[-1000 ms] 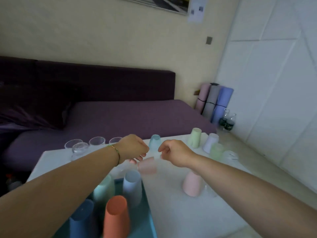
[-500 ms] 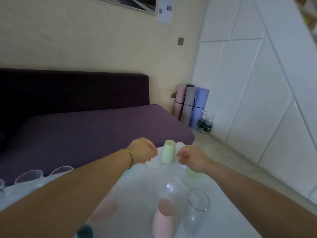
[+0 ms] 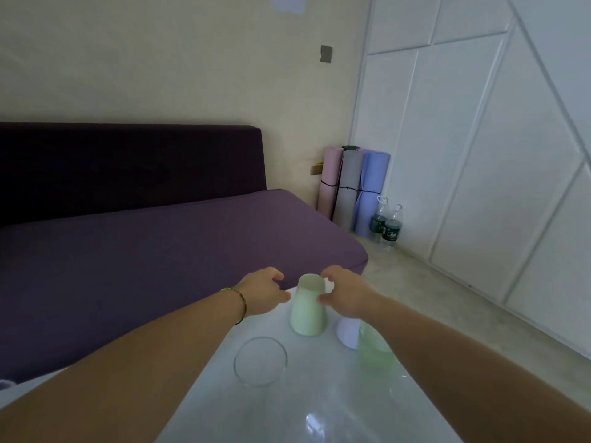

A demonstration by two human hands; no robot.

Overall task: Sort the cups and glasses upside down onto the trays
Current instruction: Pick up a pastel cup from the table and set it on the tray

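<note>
A pale green cup [image 3: 307, 310] stands mouth down near the far edge of the white table [image 3: 323, 388]. My right hand [image 3: 347, 294] curls round its upper right side, thumb on the near face and fingers behind the top. My left hand [image 3: 265, 290] hovers just left of the cup with fingers spread, holding nothing. A clear glass [image 3: 260, 361] stands upright in front of the cup. A lilac cup [image 3: 348, 332] and a translucent green cup [image 3: 374, 350] sit partly hidden under my right forearm. No tray is in view.
A purple sofa [image 3: 160, 251] runs along the far side of the table. Rolled mats [image 3: 351, 187] and two water bottles [image 3: 387, 227] stand in the corner by the white wall panels. Another clear glass [image 3: 315, 423] shows faintly at the bottom edge.
The view swung right, away from the tray of cups. Both hands moved out to the far edge and opened from fists; my right hand has come round the pale green cup.
</note>
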